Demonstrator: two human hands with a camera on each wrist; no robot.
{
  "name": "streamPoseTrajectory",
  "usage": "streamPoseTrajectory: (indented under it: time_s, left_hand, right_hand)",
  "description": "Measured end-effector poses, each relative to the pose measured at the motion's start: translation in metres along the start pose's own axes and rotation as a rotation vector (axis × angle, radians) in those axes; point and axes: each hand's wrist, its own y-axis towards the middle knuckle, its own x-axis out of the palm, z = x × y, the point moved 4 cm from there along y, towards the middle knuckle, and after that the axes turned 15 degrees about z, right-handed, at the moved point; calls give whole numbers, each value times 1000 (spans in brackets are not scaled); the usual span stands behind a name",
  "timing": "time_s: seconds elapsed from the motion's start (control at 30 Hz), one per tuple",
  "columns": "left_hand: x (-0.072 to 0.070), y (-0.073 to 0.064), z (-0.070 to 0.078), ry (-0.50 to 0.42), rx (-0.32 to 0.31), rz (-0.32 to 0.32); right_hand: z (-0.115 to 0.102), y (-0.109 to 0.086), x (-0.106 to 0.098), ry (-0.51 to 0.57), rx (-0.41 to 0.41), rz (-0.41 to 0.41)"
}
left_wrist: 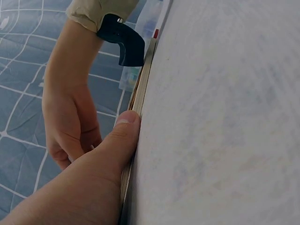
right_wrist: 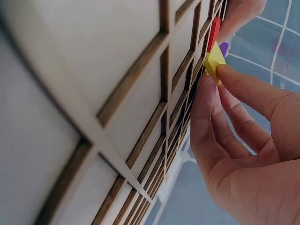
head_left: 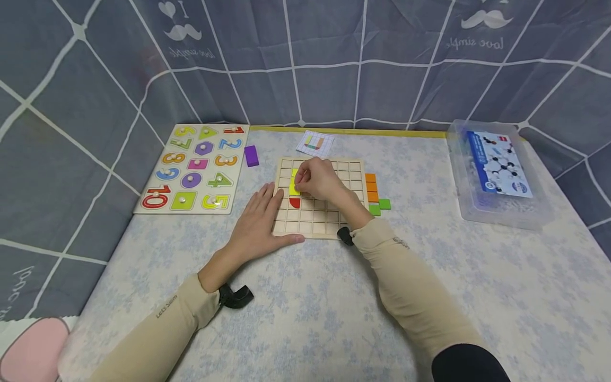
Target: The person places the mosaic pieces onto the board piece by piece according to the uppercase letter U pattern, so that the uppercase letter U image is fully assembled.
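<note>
A wooden grid board point(head_left: 317, 217) lies flat on the table. My right hand point(head_left: 321, 179) is over its upper left part and pinches a yellow tile point(right_wrist: 215, 61) between thumb and fingertips, tilted against the grid in the right wrist view. More yellow point(head_left: 293, 189) shows in the cells beside those fingertips, partly hidden by them. Just below sits a red quarter-round tile point(head_left: 295, 202) in a cell. My left hand point(head_left: 258, 225) rests along the board's left side with straight fingers, its thumb point(left_wrist: 124, 129) against the front edge.
Several orange tiles point(head_left: 371, 187) and green tiles point(head_left: 384, 203) lie along the board's right side. A patterned card point(head_left: 312, 143) is behind it. To the left are a purple block point(head_left: 251, 156) and a number puzzle board point(head_left: 217, 205). A clear plastic box point(head_left: 501, 212) stands at the right.
</note>
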Motion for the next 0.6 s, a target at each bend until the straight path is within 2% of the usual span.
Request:
streamPoseTrajectory:
  time_s: [0.13,0.33,0.6]
  left_hand:
    - [0,0,0,1,1,1]
    - [0,1,1,-1,5,4]
    - [0,0,1,-2,2,4]
  right_hand:
    - [-1,-1,-3,-16,-38,10]
    - [3,-4,-12,-13,-46,32]
    - [33,-14,-49,13,10,70]
